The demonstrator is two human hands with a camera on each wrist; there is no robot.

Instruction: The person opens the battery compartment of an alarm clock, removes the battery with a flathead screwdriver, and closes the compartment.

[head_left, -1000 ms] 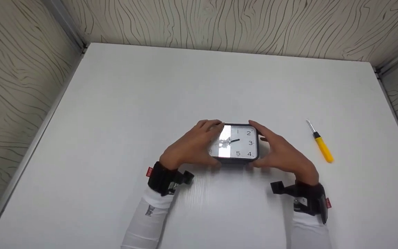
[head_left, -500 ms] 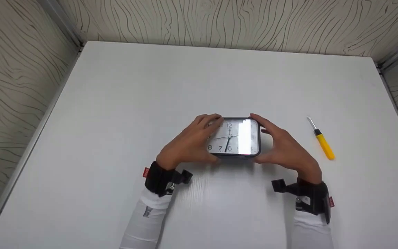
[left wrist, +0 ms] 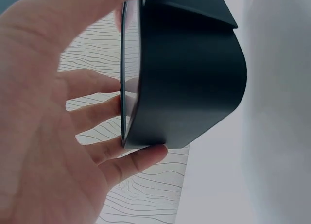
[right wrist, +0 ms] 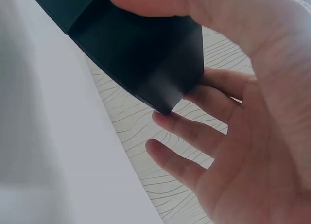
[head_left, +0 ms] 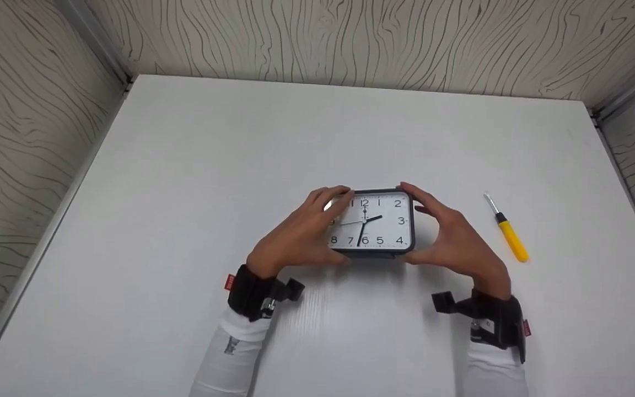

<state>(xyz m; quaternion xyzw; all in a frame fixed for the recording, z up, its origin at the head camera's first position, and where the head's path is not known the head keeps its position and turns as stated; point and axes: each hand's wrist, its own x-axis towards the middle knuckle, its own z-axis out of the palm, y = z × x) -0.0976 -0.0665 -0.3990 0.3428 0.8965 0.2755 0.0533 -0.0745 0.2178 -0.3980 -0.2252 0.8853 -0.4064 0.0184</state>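
Note:
A square-faced desk clock (head_left: pixel 378 229) with a dark casing and white dial faces up toward the head camera. My left hand (head_left: pixel 301 234) grips its left side, thumb at the near edge and fingers over the far left corner. On the other side my right hand (head_left: pixel 455 240) holds it, thumb under the near right corner and index finger on the far one. In the left wrist view the dark casing (left wrist: pixel 189 78) shows from the side, with fingers along its front and edge. The right wrist view shows the casing (right wrist: pixel 141 54) between thumb and fingers.
To the right of the clock a screwdriver with a yellow handle (head_left: pixel 514 241) lies on the white table (head_left: pixel 240 138). Wood-grain panels (head_left: pixel 323 38) stand behind the table and at both sides.
The clock has tilted slightly in both hands: the bright glare that crossed its dial is mostly gone and the numerals show clearly. Both hands keep their hold.

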